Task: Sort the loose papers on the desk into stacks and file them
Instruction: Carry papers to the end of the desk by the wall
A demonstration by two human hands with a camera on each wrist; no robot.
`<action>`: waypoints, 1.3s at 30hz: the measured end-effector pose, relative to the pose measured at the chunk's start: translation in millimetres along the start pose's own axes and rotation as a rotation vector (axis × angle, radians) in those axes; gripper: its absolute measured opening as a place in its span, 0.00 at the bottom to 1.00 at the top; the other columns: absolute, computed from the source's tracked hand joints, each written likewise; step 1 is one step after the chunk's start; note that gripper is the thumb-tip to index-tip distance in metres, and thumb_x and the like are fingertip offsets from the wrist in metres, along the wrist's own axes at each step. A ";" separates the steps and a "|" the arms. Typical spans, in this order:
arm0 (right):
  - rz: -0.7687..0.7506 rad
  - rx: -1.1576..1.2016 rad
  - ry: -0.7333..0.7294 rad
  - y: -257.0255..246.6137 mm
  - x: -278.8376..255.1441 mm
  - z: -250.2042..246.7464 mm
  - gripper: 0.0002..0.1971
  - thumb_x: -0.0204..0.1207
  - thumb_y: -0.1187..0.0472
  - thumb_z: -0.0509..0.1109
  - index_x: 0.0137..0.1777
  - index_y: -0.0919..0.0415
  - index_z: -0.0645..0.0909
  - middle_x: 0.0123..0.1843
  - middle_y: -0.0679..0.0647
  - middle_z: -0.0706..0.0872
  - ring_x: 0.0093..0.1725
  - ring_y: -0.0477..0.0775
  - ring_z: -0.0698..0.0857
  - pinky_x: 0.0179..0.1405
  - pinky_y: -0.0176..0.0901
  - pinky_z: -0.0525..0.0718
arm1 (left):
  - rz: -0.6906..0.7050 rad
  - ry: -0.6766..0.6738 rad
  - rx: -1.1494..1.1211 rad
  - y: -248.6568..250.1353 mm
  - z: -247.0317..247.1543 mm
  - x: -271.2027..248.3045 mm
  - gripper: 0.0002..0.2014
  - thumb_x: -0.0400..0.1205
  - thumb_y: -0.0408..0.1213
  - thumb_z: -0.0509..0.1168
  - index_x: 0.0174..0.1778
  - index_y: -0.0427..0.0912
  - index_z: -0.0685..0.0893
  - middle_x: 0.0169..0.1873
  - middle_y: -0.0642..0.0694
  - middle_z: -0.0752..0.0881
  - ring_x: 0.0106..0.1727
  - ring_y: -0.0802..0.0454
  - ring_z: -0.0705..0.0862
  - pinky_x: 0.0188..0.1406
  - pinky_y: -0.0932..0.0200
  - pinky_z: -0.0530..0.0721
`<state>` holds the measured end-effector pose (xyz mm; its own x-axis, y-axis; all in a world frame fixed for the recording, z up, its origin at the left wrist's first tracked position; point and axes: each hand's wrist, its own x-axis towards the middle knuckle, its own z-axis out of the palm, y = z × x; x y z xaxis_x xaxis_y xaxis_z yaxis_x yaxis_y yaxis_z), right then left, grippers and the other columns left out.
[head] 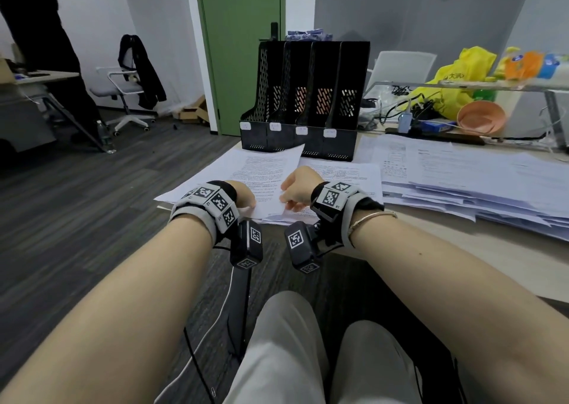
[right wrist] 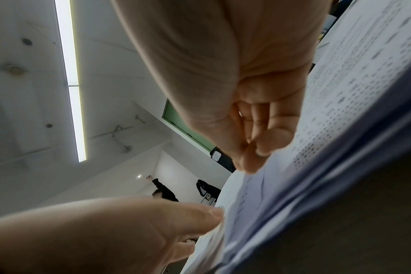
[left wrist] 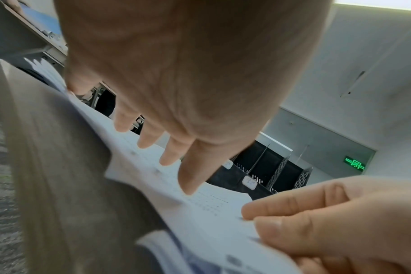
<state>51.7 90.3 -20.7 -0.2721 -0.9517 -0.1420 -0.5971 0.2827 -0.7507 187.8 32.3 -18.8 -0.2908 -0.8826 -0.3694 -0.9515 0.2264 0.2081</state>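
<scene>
A stack of printed sheets (head: 264, 169) lies at the desk's near edge, in front of a black four-slot file organizer (head: 308, 95). My left hand (head: 249, 202) rests on its near left part with fingers straight, the fingertips (left wrist: 150, 144) down on the top sheet (left wrist: 200, 213). My right hand (head: 291, 197) pinches that sheet's near right edge between thumb and curled fingers (right wrist: 253, 153) and lifts it slightly. A second thin pile (head: 348, 172) lies just to the right. The organizer's slots (left wrist: 265, 172) look empty.
A wide, messy heap of papers (head: 477, 182) covers the desk's right side. Behind it are an orange bowl (head: 480, 117), cables, a yellow bag (head: 455, 77) and a glass shelf. A person in black (head: 40, 34) and an office chair (head: 129, 95) are at the far left.
</scene>
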 end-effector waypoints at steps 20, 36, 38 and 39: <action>-0.008 -0.285 -0.016 0.2 -16.5 -71.8 0.25 0.74 0.55 0.75 0.66 0.69 0.79 0.60 0.62 0.86 0.46 0.54 0.81 0.27 0.37 0.75 | 0.262 0.314 -0.240 40.6 -30.0 2.9 0.26 0.84 0.45 0.62 0.77 0.40 0.69 0.77 0.43 0.69 0.77 0.46 0.69 0.73 0.56 0.66; 0.293 -0.264 0.240 92.7 -39.4 -199.7 0.25 0.73 0.53 0.75 0.65 0.69 0.79 0.61 0.63 0.86 0.47 0.55 0.82 0.29 0.39 0.76 | 0.635 0.378 -0.481 158.7 -21.1 16.3 0.30 0.79 0.47 0.68 0.76 0.45 0.69 0.73 0.40 0.74 0.73 0.46 0.74 0.66 0.54 0.77; 0.345 -0.269 0.288 108.0 -38.3 -215.3 0.26 0.72 0.52 0.76 0.64 0.70 0.79 0.60 0.63 0.85 0.48 0.57 0.81 0.35 0.42 0.77 | 0.648 0.347 -0.494 173.6 -19.9 19.8 0.31 0.79 0.48 0.68 0.77 0.46 0.68 0.73 0.40 0.73 0.73 0.46 0.74 0.62 0.55 0.77; 0.375 -0.273 0.305 115.8 -37.2 -221.4 0.27 0.72 0.52 0.76 0.63 0.71 0.79 0.59 0.64 0.84 0.49 0.58 0.80 0.39 0.43 0.77 | 0.652 0.330 -0.504 179.5 -18.8 21.1 0.31 0.79 0.48 0.68 0.77 0.46 0.68 0.74 0.40 0.73 0.73 0.46 0.73 0.62 0.56 0.77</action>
<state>-174.4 184.9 40.4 -0.6857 -0.7135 -0.1437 -0.5798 0.6548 -0.4847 12.8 46.6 27.8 -0.6420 -0.7327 0.2259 -0.4267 0.5862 0.6887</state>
